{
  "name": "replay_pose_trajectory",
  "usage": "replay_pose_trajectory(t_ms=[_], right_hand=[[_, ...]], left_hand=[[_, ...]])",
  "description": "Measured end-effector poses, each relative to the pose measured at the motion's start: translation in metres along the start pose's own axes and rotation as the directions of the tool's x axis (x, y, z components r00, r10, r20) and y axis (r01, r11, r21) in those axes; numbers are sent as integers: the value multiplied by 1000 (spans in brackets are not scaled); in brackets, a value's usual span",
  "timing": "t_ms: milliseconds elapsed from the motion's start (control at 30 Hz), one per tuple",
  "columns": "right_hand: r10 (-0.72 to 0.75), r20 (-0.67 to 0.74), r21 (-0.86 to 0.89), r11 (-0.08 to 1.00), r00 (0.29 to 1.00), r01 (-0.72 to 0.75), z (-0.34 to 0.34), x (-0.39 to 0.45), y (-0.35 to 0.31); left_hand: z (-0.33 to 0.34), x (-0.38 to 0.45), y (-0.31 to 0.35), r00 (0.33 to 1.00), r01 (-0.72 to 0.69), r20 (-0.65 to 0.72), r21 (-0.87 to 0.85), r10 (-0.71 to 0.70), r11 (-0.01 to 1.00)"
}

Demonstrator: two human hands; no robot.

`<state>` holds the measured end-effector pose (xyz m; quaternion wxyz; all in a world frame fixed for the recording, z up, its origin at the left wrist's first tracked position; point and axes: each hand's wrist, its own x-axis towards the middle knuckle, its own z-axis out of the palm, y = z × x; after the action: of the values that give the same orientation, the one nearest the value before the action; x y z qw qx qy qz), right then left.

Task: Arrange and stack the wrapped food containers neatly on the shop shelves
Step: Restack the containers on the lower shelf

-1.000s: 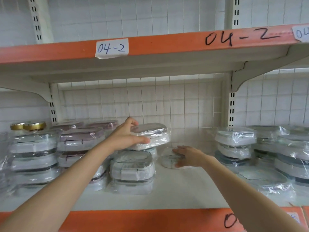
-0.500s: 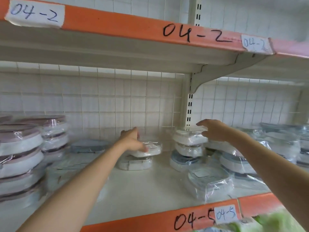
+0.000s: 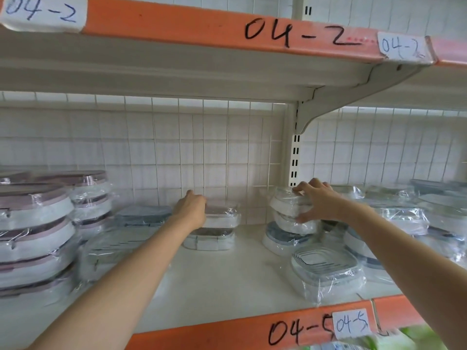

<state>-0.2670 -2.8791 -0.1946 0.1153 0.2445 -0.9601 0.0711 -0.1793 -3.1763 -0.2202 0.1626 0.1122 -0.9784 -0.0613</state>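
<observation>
- Left hand is deep in at the back of the shelf, fingers curled over the near-left side of a wrapped container and gripping it.
- That container sits on top of a second wrapped one, a stack of two close to the back edge, near the middle of the shelf.
- Right hand is spread wide and clamped around the top container of a three-high stack: fingers over its lid, thumb reaching down to the middle container just below.
- At the bottom of that stack is a blue-lidded container, standing on the shelf right in front of the white upright post.
- Nearer the front edge, just right of that stack, a clear wrapped container lies by itself.
- Along the left end stand tall stacks with pinkish lids, with flatter wrapped packs between them and the left arm; the film glare makes it hard to count those.
- More wrapped containers crowd the right end.
- The orange front lip carries a handwritten label reading 04-5.
</observation>
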Motion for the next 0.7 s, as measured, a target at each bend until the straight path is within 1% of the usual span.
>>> replay_pose_trajectory(t_ms=[133, 233, 300, 400, 467, 567, 633, 700], right_hand=[[3, 8, 45, 999, 1000, -4, 2, 0, 1], [-4, 10, 47, 999, 1000, 4, 1, 0, 0], [-3, 8, 32, 999, 1000, 3, 2, -1, -1], [-4, -7, 23, 1000, 1000, 4, 1, -2, -1], [-2, -6, 19, 1000, 1000, 2, 1, -3, -2], [6, -12, 16, 1000, 1000, -6, 2, -4, -3], [10, -17, 21, 1000, 1000, -10, 3, -4, -4], [10, -19, 30, 999, 1000, -9, 2, -5, -5]], left_hand=[[0, -1, -4, 992, 37, 121, -116, -23, 993], [3, -5, -3, 991, 89, 113, -192, -68, 977], [6, -7, -1, 992, 111, 81, -280, -92, 954], [11, -10, 2, 998, 58, 21, -378, -54, 924], [12, -14, 4, 998, 6, -62, -357, -31, 934], [9, -18, 3, 979, -73, -201, -313, 9, 947], [6, -20, 1, 965, -131, -259, -302, 51, 944], [4, -24, -1, 955, -169, -285, -285, 84, 943]])
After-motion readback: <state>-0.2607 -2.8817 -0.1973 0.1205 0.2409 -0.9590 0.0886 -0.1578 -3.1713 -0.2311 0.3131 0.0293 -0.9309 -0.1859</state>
